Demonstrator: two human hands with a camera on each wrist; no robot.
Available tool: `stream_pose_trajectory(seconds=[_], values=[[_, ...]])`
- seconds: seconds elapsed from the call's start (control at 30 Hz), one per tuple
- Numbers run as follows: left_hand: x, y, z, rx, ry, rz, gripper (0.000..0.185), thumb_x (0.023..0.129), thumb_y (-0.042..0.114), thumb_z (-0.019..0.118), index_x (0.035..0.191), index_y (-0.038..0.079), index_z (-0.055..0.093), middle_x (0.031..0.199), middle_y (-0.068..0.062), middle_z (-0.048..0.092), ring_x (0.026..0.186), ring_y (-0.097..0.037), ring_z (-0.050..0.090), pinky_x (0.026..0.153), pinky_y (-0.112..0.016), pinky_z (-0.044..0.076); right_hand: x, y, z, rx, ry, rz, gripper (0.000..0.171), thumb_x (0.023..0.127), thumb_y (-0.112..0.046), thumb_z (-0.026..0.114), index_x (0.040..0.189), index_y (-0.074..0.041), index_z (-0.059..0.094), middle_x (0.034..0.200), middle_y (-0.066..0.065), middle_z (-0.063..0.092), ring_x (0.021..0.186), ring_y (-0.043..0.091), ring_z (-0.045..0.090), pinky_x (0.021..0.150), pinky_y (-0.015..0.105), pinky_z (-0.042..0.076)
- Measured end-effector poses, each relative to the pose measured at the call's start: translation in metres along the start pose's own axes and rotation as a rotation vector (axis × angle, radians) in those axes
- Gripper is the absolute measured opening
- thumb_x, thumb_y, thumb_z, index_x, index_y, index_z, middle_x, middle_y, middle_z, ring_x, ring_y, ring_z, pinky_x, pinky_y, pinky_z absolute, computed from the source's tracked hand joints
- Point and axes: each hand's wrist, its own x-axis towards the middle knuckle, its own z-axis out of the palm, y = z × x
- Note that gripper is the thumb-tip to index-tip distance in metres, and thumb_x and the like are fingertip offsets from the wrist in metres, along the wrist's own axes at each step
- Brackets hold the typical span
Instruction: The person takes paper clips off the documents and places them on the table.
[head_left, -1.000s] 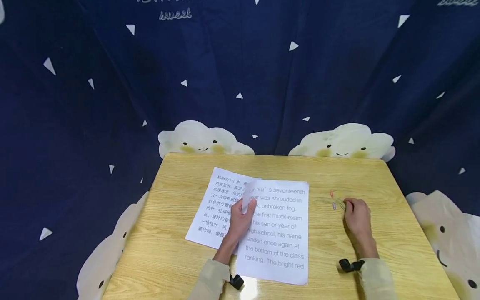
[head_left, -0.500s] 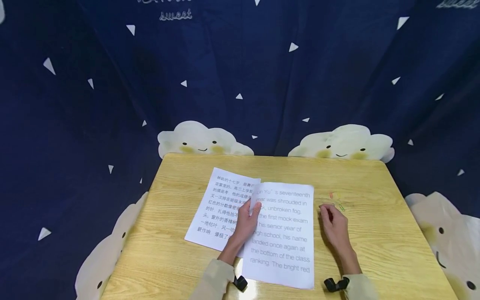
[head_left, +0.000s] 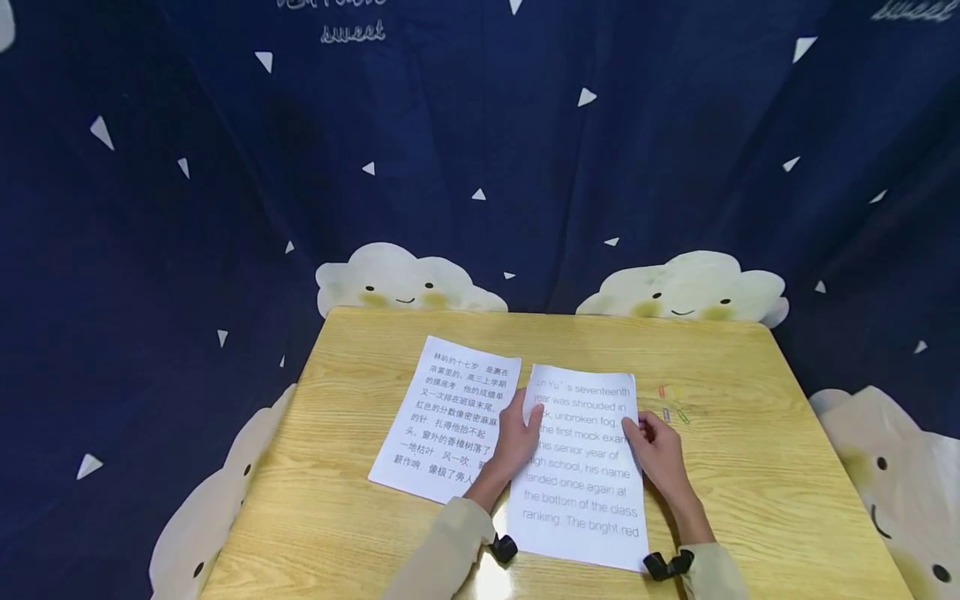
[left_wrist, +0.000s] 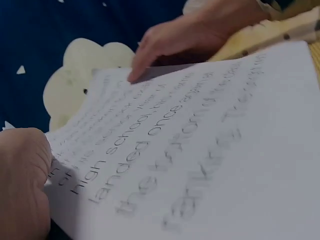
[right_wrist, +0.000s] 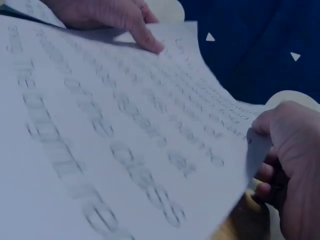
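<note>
A sheet of paper with large English print (head_left: 577,492) is held between both hands in the head view. My left hand (head_left: 516,437) grips its left edge, thumb on top. At the right edge my right hand (head_left: 662,454) pinches the paper, thumb on the printed face and fingers behind. In the right wrist view that edge bends up beside the right thumb (right_wrist: 265,122). In the left wrist view the paper slopes up and away from the left hand (left_wrist: 22,180). The fingers behind the paper are hidden; I cannot tell whether the right ones hold anything else.
Left of the hands, paper with Chinese print (head_left: 442,417) lies on the wooden table (head_left: 315,517). Right of them lie small paper clips: red (head_left: 662,391), yellow (head_left: 677,392), purple (head_left: 667,414) and green (head_left: 683,417). A dark blue curtain (head_left: 420,125) hangs behind.
My right hand has moved left from the paper clips and taken hold of the English sheet's right edge. My left hand has shifted the sheet right, uncovering more of the Chinese page.
</note>
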Motion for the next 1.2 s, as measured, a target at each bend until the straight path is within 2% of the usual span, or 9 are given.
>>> stream_pose_trajectory(seconds=[0.1,0.17,0.27,0.37,0.5,0.67,0.9,1.03,1.2], values=[[0.003,-0.005,0.005,0.048,0.003,0.042,0.051,0.108,0.013,0.055,0.156,0.010,0.040,0.137,-0.006,0.064,0.128,-0.017,0.061,0.116,-0.038,0.045,0.006,0.000,0.003,-0.022,0.031,0.003,0.026,0.105,-0.024,0.066,0.114,0.000,0.070,0.085,0.010,0.064,0.071,0.013,0.055,0.059,0.019,0.045],[0.006,-0.007,0.008,0.080,0.011,0.073,0.061,0.107,0.009,0.056,0.162,0.008,0.030,0.154,-0.009,0.052,0.144,-0.020,0.048,0.124,-0.041,0.036,0.009,0.001,0.006,-0.045,0.050,-0.007,0.026,0.105,-0.024,0.066,0.114,0.001,0.070,0.085,0.010,0.064,0.071,0.014,0.054,0.059,0.018,0.044],[0.008,-0.008,0.011,0.145,0.022,0.109,0.073,0.105,0.006,0.056,0.166,0.007,0.016,0.169,-0.009,0.031,0.156,-0.022,0.029,0.128,-0.043,0.025,0.013,0.003,0.011,-0.081,0.085,-0.030,0.026,0.105,-0.024,0.065,0.111,0.001,0.070,0.083,0.010,0.063,0.070,0.016,0.053,0.058,0.018,0.041],[0.010,-0.003,0.013,0.215,0.019,0.114,0.079,0.105,0.005,0.057,0.168,0.011,0.009,0.171,-0.008,0.024,0.157,-0.021,0.026,0.128,-0.043,0.025,0.017,0.004,0.016,-0.120,0.117,-0.052,0.025,0.106,-0.023,0.064,0.114,0.001,0.068,0.086,0.012,0.064,0.073,0.019,0.054,0.061,0.020,0.040],[0.014,0.003,0.014,0.346,0.000,0.091,0.081,0.105,0.007,0.057,0.169,0.014,0.007,0.163,-0.013,0.036,0.149,-0.022,0.038,0.123,-0.040,0.035,0.020,0.006,0.022,-0.153,0.140,-0.068,0.028,0.107,-0.021,0.060,0.121,0.002,0.066,0.095,0.014,0.066,0.080,0.023,0.057,0.066,0.023,0.042],[0.017,0.002,0.013,0.488,0.002,0.091,0.082,0.104,0.009,0.059,0.168,0.010,0.008,0.161,-0.016,0.039,0.147,-0.026,0.041,0.121,-0.040,0.039,0.025,0.009,0.026,-0.186,0.133,-0.056,0.033,0.108,-0.022,0.057,0.129,0.003,0.062,0.102,0.016,0.066,0.087,0.026,0.059,0.073,0.031,0.045],[0.024,-0.001,0.013,0.574,0.056,0.147,0.079,0.104,0.011,0.062,0.165,0.000,0.013,0.166,-0.020,0.031,0.154,-0.032,0.033,0.126,-0.043,0.031,0.037,0.009,0.028,-0.199,0.121,-0.027,0.040,0.108,-0.019,0.056,0.141,0.004,0.056,0.116,0.021,0.065,0.098,0.031,0.061,0.084,0.043,0.049],[0.025,-0.003,0.013,0.609,0.066,0.115,0.076,0.105,0.016,0.060,0.165,0.001,0.016,0.165,-0.023,0.032,0.155,-0.031,0.030,0.127,-0.042,0.030,0.039,0.007,0.030,-0.199,0.129,-0.041,0.044,0.107,-0.015,0.059,0.146,0.004,0.050,0.118,0.022,0.063,0.097,0.032,0.062,0.080,0.041,0.049],[0.025,-0.004,0.015,0.578,0.071,0.061,0.071,0.108,0.018,0.056,0.166,0.004,0.016,0.168,-0.026,0.025,0.157,-0.034,0.025,0.128,-0.044,0.027,0.038,0.007,0.032,-0.200,0.130,-0.075,0.047,0.105,-0.011,0.060,0.148,0.004,0.046,0.121,0.022,0.058,0.103,0.034,0.056,0.084,0.044,0.044]])
